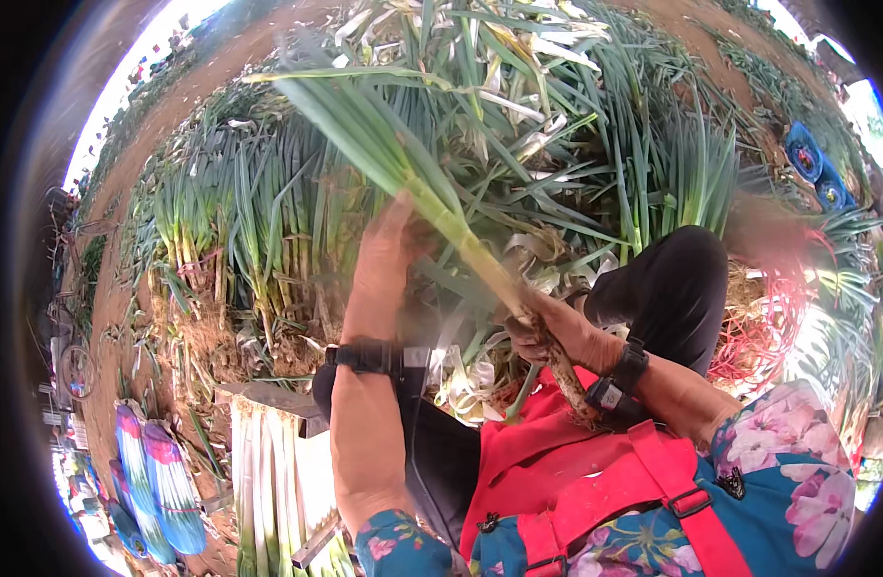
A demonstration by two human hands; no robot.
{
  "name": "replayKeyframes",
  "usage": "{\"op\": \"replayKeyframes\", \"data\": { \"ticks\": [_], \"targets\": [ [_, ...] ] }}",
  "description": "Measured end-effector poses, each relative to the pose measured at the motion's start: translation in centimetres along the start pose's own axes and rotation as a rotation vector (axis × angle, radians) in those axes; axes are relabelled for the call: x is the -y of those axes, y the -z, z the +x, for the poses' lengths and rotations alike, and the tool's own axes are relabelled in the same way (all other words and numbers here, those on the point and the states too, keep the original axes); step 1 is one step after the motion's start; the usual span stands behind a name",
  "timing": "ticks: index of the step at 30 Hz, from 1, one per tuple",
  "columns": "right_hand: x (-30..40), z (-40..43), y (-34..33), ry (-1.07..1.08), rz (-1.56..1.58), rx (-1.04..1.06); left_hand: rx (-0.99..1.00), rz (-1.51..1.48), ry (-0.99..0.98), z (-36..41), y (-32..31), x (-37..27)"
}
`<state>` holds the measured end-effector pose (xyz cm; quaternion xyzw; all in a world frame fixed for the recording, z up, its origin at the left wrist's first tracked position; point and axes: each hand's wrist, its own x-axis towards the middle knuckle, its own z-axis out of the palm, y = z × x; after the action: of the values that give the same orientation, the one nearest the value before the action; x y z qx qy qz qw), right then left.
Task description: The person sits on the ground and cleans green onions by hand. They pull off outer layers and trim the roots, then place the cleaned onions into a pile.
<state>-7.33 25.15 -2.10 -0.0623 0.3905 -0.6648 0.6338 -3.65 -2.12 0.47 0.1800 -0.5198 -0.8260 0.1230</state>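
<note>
A large green onion (477,249) slants across the middle, its leaves up to the left and its soil-covered roots down near my lap. My right hand (564,332) is wrapped around the pale lower stalk, just above the roots. My left hand (394,227) is at the stalk where the leaves begin to fan out. Motion blurs its fingers, so I cannot tell whether they grip the stalk or only touch it. Beyond both hands lies a heap of loose green leaves and pale peelings (528,137).
Unpeeled green onions (290,252) stand in bundles to the left, roots down. Cleaned white stalks (268,476) lie by a metal-edged stand (275,400) at lower left. Blue-wrapped bundles (171,490) rest on the soil. Red ties (762,324) hang right of my knee.
</note>
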Motion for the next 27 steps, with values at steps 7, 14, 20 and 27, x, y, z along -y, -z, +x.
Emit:
{"op": "replayKeyframes", "data": {
  "ticks": [7, 14, 20, 27],
  "targets": [
    [2.9, 4.7, 0.3, 0.49, -0.813, 0.003, -0.193, 0.025, -0.164, 1.8, 2.2, -1.0],
    [8.6, 10.6, -4.1, 0.535, -0.877, 0.035, -0.202, 0.144, -0.271, 0.9, 2.1, -0.5],
    [8.6, 10.4, -5.7, 0.562, -0.889, 0.019, -0.251, 0.178, -0.403, 0.7, 1.4, 0.0],
    [7.2, 14.1, -3.3, 0.338, -0.891, -0.116, -0.372, 0.472, -0.502, 0.3, 0.9, 1.3]
  ]
}}
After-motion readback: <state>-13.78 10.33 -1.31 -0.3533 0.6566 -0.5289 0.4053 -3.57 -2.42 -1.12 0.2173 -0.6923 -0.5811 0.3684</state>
